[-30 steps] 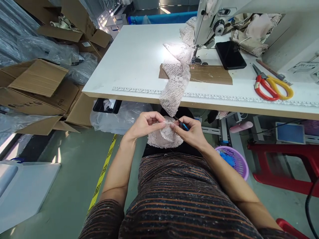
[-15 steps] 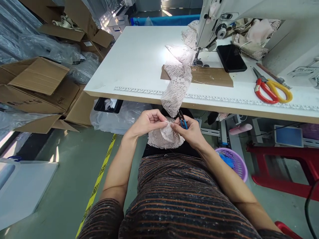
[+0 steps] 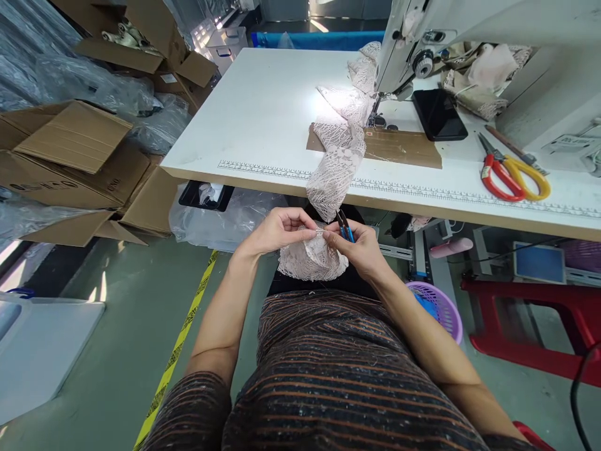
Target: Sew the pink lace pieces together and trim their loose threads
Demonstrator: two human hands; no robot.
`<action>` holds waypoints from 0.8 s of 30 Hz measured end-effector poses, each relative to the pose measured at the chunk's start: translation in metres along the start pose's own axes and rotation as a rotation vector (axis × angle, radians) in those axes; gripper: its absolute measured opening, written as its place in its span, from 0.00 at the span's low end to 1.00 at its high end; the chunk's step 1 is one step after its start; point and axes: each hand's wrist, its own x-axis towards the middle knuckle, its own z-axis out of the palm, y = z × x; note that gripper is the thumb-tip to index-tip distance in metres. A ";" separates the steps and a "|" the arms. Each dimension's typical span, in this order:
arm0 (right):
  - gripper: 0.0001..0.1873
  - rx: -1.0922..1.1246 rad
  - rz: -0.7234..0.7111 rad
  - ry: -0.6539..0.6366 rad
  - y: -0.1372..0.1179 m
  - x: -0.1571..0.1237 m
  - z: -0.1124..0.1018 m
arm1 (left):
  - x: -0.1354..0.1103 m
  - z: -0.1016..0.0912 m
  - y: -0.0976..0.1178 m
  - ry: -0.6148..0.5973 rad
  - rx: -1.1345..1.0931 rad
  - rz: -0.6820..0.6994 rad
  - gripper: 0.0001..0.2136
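Observation:
Between my hands, over my lap, hangs a pale pink lace strip (image 3: 313, 260). My left hand (image 3: 284, 232) pinches its upper edge between thumb and fingertips. Close beside it, my right hand (image 3: 359, 247) pinches the same edge with thumb and forefinger. Thread snips with blue handles (image 3: 346, 229) are also held in my right hand, tips pointing up and away from me. More of the lace (image 3: 335, 169) drapes over the table's front edge and runs back to the needle area of the sewing machine (image 3: 399, 56).
On the white table (image 3: 263, 113) lie a cardboard strip (image 3: 404, 147), a black phone (image 3: 439, 114) and red-and-yellow scissors (image 3: 514, 172). A purple basket (image 3: 444, 313) and a red stool (image 3: 530, 313) stand at the lower right. Open cardboard boxes (image 3: 75, 156) fill the left side.
My view has shifted slightly. Both hands keep their pinch on the lace, almost unmoved, and the snips remain in my right hand.

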 end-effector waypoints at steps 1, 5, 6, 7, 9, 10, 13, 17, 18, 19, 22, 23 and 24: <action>0.22 -0.007 -0.005 -0.004 -0.001 0.000 0.000 | 0.000 0.000 0.000 0.004 -0.001 -0.003 0.11; 0.19 0.007 -0.011 -0.028 -0.002 -0.001 0.001 | -0.001 -0.001 0.001 0.002 0.003 -0.006 0.12; 0.18 0.014 -0.009 -0.034 -0.002 -0.001 0.001 | -0.002 -0.001 0.001 0.004 0.006 -0.006 0.12; 0.18 0.020 -0.005 -0.039 -0.002 -0.001 0.001 | -0.002 0.000 0.002 0.007 0.009 -0.007 0.12; 0.17 0.028 0.004 -0.042 -0.001 0.000 0.001 | -0.002 0.001 0.003 0.017 0.009 -0.007 0.12; 0.17 0.031 0.009 -0.042 0.000 0.000 0.001 | -0.001 0.002 0.004 0.022 0.007 -0.007 0.11; 0.17 0.032 0.015 -0.036 0.004 0.001 0.000 | 0.000 0.003 0.006 0.036 0.000 0.004 0.11; 0.17 -0.005 -0.002 -0.034 0.007 0.002 -0.001 | 0.001 0.002 0.008 0.036 -0.021 0.038 0.13; 0.18 -0.009 -0.004 -0.034 0.008 0.003 -0.001 | 0.001 0.002 0.008 0.034 -0.018 0.046 0.14; 0.18 -0.011 -0.006 -0.031 0.008 0.003 -0.001 | 0.001 0.002 0.008 0.033 -0.007 0.051 0.14; 0.18 -0.048 -0.028 -0.024 0.010 0.005 -0.002 | 0.001 0.001 0.004 0.062 0.072 0.073 0.13; 0.18 -0.078 -0.045 -0.024 0.011 0.005 -0.003 | 0.001 0.001 0.002 0.077 0.112 0.083 0.13; 0.18 -0.117 -0.067 -0.027 0.012 0.006 -0.005 | 0.001 0.001 0.000 0.092 0.155 0.096 0.13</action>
